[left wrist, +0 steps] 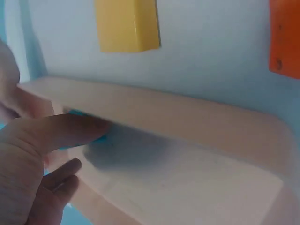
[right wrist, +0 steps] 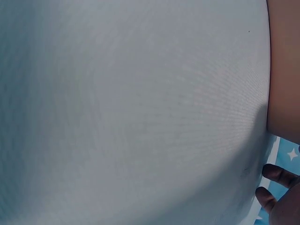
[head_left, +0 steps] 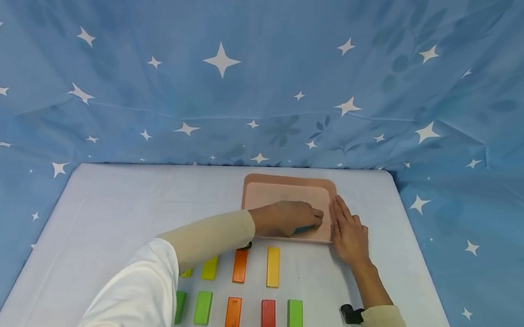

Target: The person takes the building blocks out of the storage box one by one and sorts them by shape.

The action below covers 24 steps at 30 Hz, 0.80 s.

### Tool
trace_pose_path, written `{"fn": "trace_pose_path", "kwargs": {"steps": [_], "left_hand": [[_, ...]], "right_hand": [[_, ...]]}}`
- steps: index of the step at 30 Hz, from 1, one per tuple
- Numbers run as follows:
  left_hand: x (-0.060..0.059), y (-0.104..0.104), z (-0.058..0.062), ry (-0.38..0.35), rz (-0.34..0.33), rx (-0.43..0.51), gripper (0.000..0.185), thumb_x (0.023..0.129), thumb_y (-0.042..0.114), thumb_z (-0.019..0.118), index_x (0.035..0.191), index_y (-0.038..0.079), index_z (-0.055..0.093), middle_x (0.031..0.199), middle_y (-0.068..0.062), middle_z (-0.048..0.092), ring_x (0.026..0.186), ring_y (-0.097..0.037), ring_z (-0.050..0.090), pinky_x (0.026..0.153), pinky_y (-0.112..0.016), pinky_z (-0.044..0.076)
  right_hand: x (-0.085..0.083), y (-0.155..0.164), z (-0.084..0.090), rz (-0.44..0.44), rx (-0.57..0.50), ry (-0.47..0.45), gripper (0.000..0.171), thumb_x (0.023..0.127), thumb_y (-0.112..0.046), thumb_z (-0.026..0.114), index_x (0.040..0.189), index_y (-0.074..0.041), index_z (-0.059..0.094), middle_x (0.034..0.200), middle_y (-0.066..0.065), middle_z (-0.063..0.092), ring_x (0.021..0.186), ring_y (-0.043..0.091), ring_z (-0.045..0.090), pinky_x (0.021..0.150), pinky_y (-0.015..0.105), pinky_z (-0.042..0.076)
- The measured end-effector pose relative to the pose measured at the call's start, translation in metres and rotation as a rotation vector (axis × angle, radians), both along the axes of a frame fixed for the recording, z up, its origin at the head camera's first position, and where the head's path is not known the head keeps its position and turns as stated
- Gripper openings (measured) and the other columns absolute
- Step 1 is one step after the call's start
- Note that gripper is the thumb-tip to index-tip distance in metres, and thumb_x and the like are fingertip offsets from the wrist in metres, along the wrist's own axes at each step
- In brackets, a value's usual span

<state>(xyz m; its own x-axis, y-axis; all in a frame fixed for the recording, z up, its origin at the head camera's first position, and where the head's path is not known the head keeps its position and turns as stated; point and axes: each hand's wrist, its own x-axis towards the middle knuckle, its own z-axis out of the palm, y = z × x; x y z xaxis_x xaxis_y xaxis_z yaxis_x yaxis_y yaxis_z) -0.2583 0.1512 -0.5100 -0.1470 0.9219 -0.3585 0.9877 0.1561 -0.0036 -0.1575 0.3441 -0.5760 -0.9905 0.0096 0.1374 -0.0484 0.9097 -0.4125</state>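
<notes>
A pink tray (head_left: pixel 289 182) lies at the far middle of the white table. My left hand (head_left: pixel 292 217) reaches into its near right corner and grips a small blue block (head_left: pixel 306 229). In the left wrist view the thumb covers most of that blue block (left wrist: pixel 99 138), just inside the tray's near rim (left wrist: pixel 187 117). My right hand (head_left: pixel 349 233) lies flat on the table, fingers straight, against the tray's right rim. It holds nothing. The right wrist view shows only the table's surface and some fingertips (right wrist: pixel 274 185).
Two rows of coloured blocks lie on the table in front of the tray: a yellow block (head_left: pixel 273 267), an orange block (head_left: pixel 240 265) and a yellow-green block (head_left: pixel 210 268), then green, orange and red ones nearer me. Star-printed blue cloth (head_left: pixel 273 76) hangs behind and beside the table.
</notes>
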Motion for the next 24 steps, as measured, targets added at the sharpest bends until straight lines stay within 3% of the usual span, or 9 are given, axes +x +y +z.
{"fn": "trace_pose_path", "kwargs": {"steps": [5,8,16,20,24], "left_hand": [[-0.006,-0.012,0.001,-0.107,0.135,0.056,0.061,0.089,0.008,0.079,0.145,0.016,0.057,0.142,0.003,0.050,0.121,-0.010,0.058,0.107,-0.024,0.048],[-0.008,-0.018,0.007,-0.165,0.190,0.099,0.066,0.088,0.008,0.081,0.148,0.013,0.055,0.144,0.000,0.049,0.122,-0.012,0.057,0.108,-0.026,0.049],[-0.005,-0.033,0.031,-0.233,0.356,0.190,0.077,0.086,0.020,0.086,0.152,0.007,0.050,0.154,-0.007,0.046,0.133,-0.019,0.052,0.113,-0.030,0.046],[0.009,-0.041,0.043,-0.286,0.438,0.258,0.080,0.084,0.027,0.088,0.152,0.008,0.050,0.152,-0.007,0.046,0.127,-0.019,0.054,0.108,-0.031,0.049],[0.037,-0.045,0.052,-0.333,0.504,0.304,0.085,0.081,0.035,0.091,0.151,0.011,0.051,0.148,-0.006,0.047,0.118,-0.017,0.056,0.100,-0.027,0.053]], "right_hand": [[0.002,-0.001,-0.001,0.004,-0.006,0.007,0.055,0.109,-0.016,0.045,0.162,-0.010,0.036,0.172,0.002,0.028,0.105,0.038,0.055,0.080,0.057,0.043],[0.000,-0.001,-0.002,0.006,-0.005,0.022,0.054,0.109,-0.016,0.045,0.161,-0.008,0.037,0.172,0.003,0.029,0.103,0.038,0.055,0.079,0.057,0.043],[-0.003,-0.002,-0.001,0.006,0.003,0.020,0.055,0.109,-0.019,0.046,0.163,-0.009,0.035,0.172,0.003,0.027,0.105,0.040,0.055,0.078,0.058,0.044],[-0.004,0.000,0.000,0.000,0.004,0.009,0.055,0.110,-0.020,0.044,0.163,-0.010,0.034,0.173,0.004,0.027,0.106,0.041,0.055,0.079,0.058,0.043],[-0.005,0.001,-0.001,-0.005,0.001,-0.004,0.056,0.110,-0.020,0.044,0.163,-0.010,0.033,0.173,0.003,0.026,0.106,0.041,0.054,0.079,0.058,0.043]]}}
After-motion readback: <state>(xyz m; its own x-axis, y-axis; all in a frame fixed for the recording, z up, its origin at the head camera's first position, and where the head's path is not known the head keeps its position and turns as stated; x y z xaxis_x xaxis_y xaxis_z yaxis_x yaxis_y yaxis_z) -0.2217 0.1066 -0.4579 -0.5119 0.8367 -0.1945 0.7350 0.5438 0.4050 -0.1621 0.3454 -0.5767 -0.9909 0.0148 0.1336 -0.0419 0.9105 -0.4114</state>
